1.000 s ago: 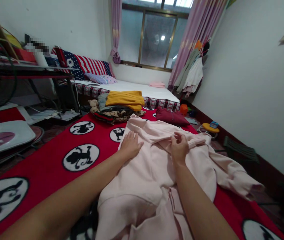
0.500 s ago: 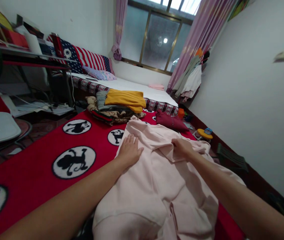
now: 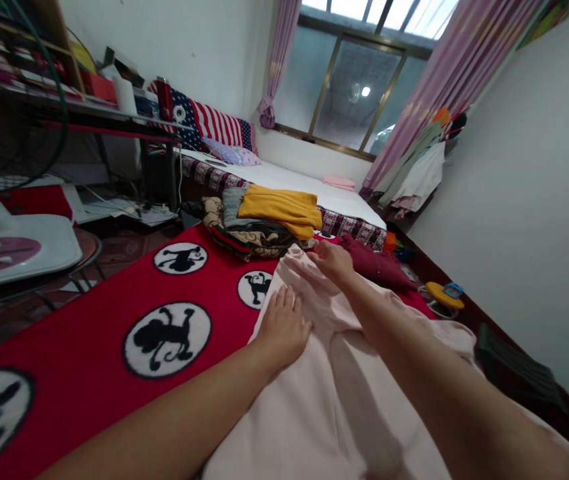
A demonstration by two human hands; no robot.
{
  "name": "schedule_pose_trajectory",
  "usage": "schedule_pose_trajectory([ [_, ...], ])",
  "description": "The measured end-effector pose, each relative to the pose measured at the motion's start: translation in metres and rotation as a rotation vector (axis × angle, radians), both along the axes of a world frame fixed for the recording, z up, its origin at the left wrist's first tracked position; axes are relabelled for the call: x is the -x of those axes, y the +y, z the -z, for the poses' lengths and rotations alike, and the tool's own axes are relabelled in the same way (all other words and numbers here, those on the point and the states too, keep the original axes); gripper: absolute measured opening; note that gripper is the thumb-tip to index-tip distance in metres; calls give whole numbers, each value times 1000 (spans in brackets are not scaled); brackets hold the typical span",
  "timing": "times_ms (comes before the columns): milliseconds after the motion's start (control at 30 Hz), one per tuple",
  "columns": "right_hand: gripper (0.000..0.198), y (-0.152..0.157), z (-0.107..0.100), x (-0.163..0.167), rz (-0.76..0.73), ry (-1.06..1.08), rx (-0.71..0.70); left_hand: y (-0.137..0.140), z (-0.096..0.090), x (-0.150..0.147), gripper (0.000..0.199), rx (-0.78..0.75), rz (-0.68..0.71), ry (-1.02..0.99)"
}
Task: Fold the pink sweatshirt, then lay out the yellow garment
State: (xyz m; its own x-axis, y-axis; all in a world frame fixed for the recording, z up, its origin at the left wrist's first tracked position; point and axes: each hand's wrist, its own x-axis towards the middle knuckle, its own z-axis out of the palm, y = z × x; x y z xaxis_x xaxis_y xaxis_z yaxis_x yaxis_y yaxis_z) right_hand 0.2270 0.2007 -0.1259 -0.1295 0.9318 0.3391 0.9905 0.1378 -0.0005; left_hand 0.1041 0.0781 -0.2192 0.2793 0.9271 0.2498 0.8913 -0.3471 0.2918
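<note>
A pale pink garment (image 3: 309, 400), perhaps a top, lies spread over a red blanket (image 3: 84, 333) printed with black monkey figures in white circles. My left hand (image 3: 284, 327) rests flat on the garment's left side, fingers stretched out. Further off, my right hand (image 3: 334, 262) has its fingers curled at the garment's far edge, pinching the cloth near the upper left corner. My right forearm covers part of the fabric. Just beyond the garment sits a pile of folded clothes, with a mustard-yellow one (image 3: 281, 208) on top.
A folded dark red garment (image 3: 371, 261) lies at the blanket's far right. Behind is a bed (image 3: 289, 177) under a window. On the left stand a cluttered desk (image 3: 114, 119) and a fan with a white base (image 3: 24, 250). A yellow stool (image 3: 444, 295) stands by the right wall.
My right hand has moved from the garment's middle right to its far left edge. My left hand still lies flat on the cloth. The view has swung left.
</note>
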Motion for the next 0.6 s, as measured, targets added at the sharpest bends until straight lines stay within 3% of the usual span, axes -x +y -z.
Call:
schedule_pose_trajectory([
  [67,57,5,9,23,-33,27,101,0,-1,1,67,21,12,-2],
  [133,52,10,17,26,-21,52,172,0,0,1,67,32,10,-6],
  [267,43,17,31,-11,174,154,90,1,6,1,64,-49,23,-35],
  [400,37,21,36,-42,357,102,212,2,13,-2,60,-116,34,-36],
  [467,32,27,32,-39,339,77,95,2,14,-2,59,-134,27,-32],
  [533,33,36,27,-26,228,113,-63,2,15,-3,59,-136,29,-32],
  [600,28,49,24,-8,95,241,-99,2,14,-3,58,-119,37,-33],
])
